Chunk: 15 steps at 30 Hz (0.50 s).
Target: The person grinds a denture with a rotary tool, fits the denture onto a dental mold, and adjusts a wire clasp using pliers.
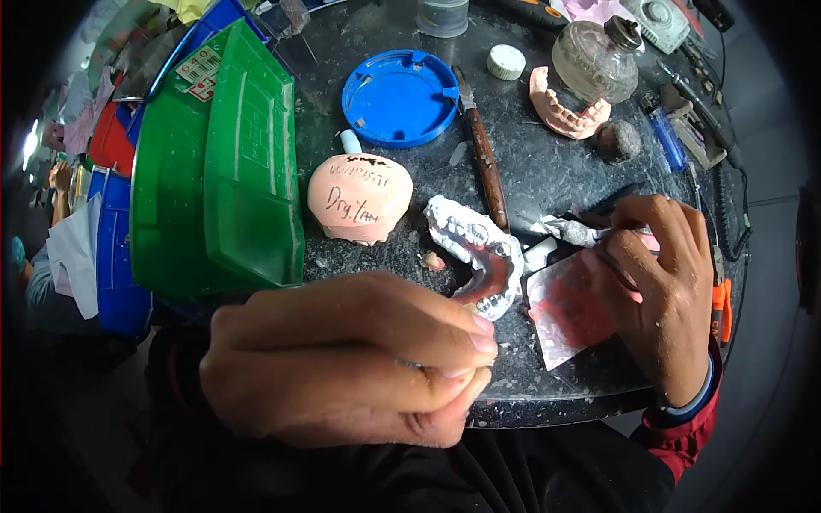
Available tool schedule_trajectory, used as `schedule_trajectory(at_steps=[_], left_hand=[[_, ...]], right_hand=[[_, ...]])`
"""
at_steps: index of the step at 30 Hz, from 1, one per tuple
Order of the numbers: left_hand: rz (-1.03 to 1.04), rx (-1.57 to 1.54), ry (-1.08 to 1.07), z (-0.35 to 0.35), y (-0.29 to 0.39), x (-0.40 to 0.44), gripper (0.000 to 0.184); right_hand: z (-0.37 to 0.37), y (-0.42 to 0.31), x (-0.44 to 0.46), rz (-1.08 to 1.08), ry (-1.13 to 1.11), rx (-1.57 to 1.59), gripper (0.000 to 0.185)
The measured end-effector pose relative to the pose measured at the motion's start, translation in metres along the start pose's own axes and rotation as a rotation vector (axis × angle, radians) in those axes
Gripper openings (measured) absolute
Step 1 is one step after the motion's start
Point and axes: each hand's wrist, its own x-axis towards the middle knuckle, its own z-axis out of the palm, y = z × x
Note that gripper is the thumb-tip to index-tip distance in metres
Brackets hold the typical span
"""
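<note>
My left hand point(351, 359) is at the front edge of the table, its fingertips pinched together. Whatever the pinch holds, if anything, is hidden. Just beyond its fingertips lies a horseshoe-shaped dental cast point(489, 248) with silvery teeth and a dark red inner band. On the right, my right hand point(663, 282) bends over a small square sheet point(569, 303) smeared with red. Its fingers curl down at the sheet's right side, and what is under them cannot be made out. Beside this hand are a crumpled silvery piece point(575, 231) and a small white piece point(539, 255).
A pink plaster block with handwriting point(359, 197) stands near a green bin point(218, 171). Farther back are a blue round lid point(400, 98), a wooden-handled knife point(486, 162), a white cap point(506, 62), a pink dental cast point(569, 111), a glass bottle point(594, 64) and a dark ball point(618, 142).
</note>
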Motion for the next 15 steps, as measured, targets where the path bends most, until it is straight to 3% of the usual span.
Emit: schedule_trajectory(at_steps=[4,7,10,15], left_hand=[[-0.037,0.016,-0.094,-0.005,0.002,0.006,0.022],[-0.002,0.008,-0.133,-0.007,0.000,0.009,0.019],[0.057,0.073,-0.127,-0.010,-0.002,0.010,0.018],[-0.020,0.111,-0.152,-0.016,0.005,0.012,0.018]], right_hand=[[-0.005,-0.001,0.007,-0.098,0.141,0.061,0.022],[-0.014,-0.012,0.012,-0.301,0.194,0.447,0.024],[-0.011,-0.021,0.018,-0.380,0.214,0.572,0.021],[-0.006,-0.030,0.024,-0.361,0.247,0.544,0.019]])
